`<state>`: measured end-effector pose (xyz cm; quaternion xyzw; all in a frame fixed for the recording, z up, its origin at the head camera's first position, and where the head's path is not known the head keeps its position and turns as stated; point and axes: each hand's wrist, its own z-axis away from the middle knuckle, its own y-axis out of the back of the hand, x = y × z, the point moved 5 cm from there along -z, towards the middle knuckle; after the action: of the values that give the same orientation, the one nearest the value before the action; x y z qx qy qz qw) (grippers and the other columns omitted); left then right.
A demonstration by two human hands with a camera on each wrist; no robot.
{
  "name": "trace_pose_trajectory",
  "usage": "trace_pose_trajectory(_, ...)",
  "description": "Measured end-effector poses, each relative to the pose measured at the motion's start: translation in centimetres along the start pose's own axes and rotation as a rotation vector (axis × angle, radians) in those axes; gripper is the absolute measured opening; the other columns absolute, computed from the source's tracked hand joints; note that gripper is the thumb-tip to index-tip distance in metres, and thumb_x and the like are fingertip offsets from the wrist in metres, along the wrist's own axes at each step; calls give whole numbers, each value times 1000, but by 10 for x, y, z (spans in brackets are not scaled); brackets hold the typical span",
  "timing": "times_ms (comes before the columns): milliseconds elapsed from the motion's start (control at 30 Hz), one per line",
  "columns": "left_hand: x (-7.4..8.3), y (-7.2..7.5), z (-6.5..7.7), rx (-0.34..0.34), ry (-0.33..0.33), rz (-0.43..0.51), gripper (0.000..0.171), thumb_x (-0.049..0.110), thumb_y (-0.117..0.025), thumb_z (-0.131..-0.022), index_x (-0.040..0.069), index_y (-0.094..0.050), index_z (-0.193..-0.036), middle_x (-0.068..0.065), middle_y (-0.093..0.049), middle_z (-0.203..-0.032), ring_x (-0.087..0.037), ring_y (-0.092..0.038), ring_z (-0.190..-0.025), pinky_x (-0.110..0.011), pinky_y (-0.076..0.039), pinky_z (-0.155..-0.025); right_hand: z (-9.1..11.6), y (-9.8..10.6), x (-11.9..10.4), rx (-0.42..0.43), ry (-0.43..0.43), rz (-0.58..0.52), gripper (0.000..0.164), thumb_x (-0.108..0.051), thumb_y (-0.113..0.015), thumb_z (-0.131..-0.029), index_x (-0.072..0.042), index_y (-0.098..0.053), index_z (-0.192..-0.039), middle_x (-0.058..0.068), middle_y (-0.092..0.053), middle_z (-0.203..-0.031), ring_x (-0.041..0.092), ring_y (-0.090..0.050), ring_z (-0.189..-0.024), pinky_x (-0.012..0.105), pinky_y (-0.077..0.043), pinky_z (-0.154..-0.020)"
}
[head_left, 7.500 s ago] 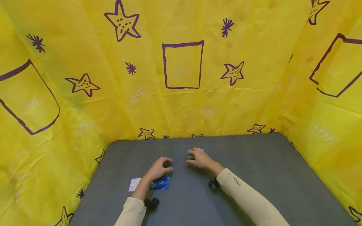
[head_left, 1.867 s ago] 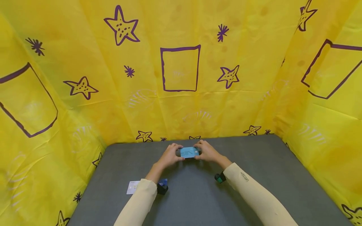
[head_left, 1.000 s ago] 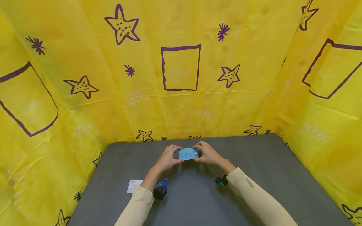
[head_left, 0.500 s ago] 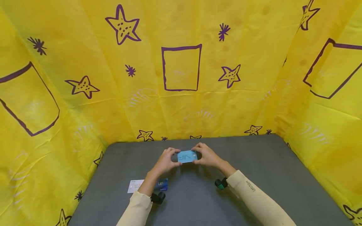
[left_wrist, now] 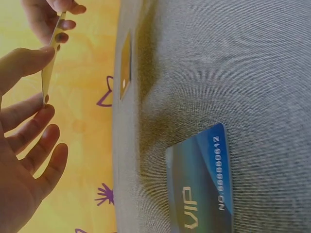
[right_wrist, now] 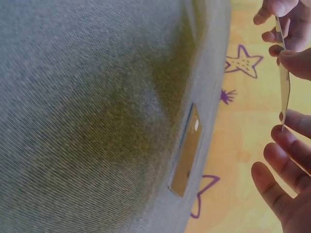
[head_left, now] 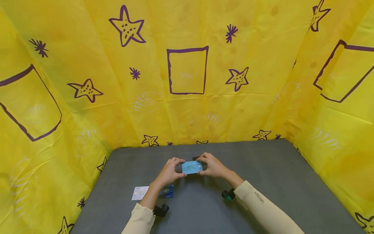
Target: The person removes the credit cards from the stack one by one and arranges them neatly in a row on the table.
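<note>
A light blue VIP card (head_left: 191, 167) is held up off the table between both hands, face toward the head camera. My left hand (head_left: 169, 172) pinches its left end between thumb and fingers. The right hand (head_left: 214, 166) pinches the other end, close to the small chip. In the left wrist view the card (left_wrist: 49, 73) shows edge-on, the thumb on one face and fingertips on the other. Just beyond it a dark card (head_left: 195, 158) lies on the table, partly hidden; it appears brownish gold in the right wrist view.
Near the left forearm a white card (head_left: 139, 193) and a dark blue VIP card (head_left: 167, 191) lie side by side, partly covered by that arm. The grey table (head_left: 248, 182) meets yellow cloth walls (head_left: 187, 120) at the back and sides.
Since the earliest frame, the light blue card has gone from the table into both hands. Over the last second both hands bring it nearer the body, uncovering part of the dark card behind.
</note>
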<state>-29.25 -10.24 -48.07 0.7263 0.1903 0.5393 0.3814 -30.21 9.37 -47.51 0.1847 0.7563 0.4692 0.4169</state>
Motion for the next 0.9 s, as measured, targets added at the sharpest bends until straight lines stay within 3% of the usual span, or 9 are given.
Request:
trace_pose_trajectory(467,-8,-5,12,-20,-7,-8,50,25,-82,-77,11,-64,-122,-8,-60,-117,-25,-52,-103,-42,-46,-84,6,-13,-4,-26,-3,-14,49,-29,-80,-79,-6,-66,-121,5,-57,-109,18,-53,-97,35,-47,-82)
trace_pose_trajectory(900,-15,-9,22,-39,11,24,50,27,-81,-78,12,-64,-122,-7,-60,-118,-26,-54,-108,-45,-46,-87,10,-23,-6,-51,-31,-25,49,-32,-79,-80,-8,-66,-120,3,-57,-110,17,-53,-100,37,-48,-86)
